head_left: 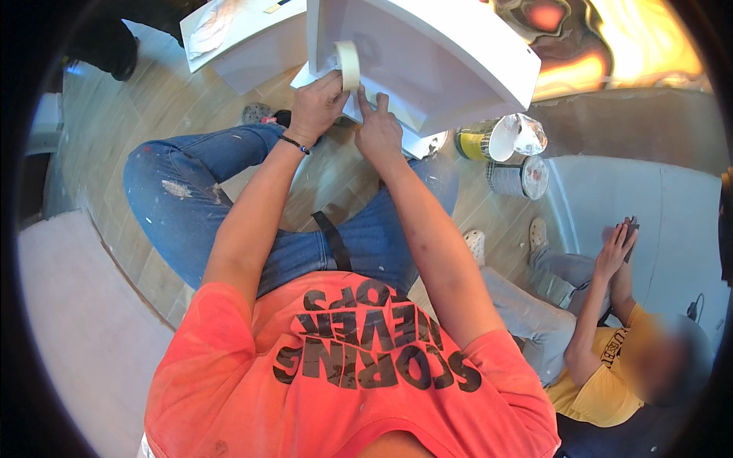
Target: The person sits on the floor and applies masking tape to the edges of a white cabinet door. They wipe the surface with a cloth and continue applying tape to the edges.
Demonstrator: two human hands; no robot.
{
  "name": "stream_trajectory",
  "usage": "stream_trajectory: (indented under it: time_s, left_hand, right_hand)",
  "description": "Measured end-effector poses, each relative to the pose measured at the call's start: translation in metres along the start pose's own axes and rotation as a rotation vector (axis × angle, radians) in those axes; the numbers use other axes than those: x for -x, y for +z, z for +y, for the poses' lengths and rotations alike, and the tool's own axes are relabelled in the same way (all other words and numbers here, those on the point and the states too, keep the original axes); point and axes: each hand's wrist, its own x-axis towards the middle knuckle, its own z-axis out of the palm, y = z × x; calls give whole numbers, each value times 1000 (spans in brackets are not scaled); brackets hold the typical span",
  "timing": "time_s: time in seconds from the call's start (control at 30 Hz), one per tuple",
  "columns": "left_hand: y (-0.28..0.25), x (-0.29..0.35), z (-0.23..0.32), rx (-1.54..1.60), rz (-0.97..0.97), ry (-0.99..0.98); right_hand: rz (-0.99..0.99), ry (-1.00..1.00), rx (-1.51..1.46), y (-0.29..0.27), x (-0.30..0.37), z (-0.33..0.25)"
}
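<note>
My left hand (314, 108) is closed around a roll of cream masking tape (349, 67), held on edge at the lower side of a white box-like panel piece (416, 65) with a curved front. Just right of the roll, my right hand (379, 137) has its index and middle fingers stretched out, their tips touching the white piece near its lower edge. Whether a strip of tape lies under those fingertips is too small to make out. The roll hides part of the panel behind it.
Another white panel (259, 49) with crumpled plastic lies at the upper left. Paint cans (518, 177) stand on the wooden floor to the right. A co-worker in a yellow shirt (603, 374) sits at the lower right, holding a small dark object. A pale curved board (84, 305) is at left.
</note>
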Motion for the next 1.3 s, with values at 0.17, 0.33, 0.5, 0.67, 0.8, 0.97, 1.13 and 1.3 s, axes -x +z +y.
stream_trajectory:
  time_s: [0.17,0.33,0.5,0.67,0.8,0.97,1.13,1.3]
  left_hand:
    - [6,-2,9,63,44,-50]
    - [4,3,8,8,-17,-98]
    - [-3,4,15,31,37,-110]
    - [-8,6,21,74,42,-229]
    - [-10,9,24,175,108,-230]
    - [-16,9,25,336,123,-260]
    - [-17,18,21,221,91,-231]
    - [-10,24,22,86,159,-167]
  right_hand:
    - [87,-34,-4,9,-5,6]
    - [66,-51,-30,2,-1,3]
    - [122,-38,-163,-3,-1,3]
    - [328,-71,-614,-8,-15,0]
    - [266,-235,-918,-12,-37,-10]
    - [95,-142,-1139,-10,-52,-2]
    - [75,-116,-1038,-12,-55,4]
    - [90,-116,-1067,-5,-53,8]
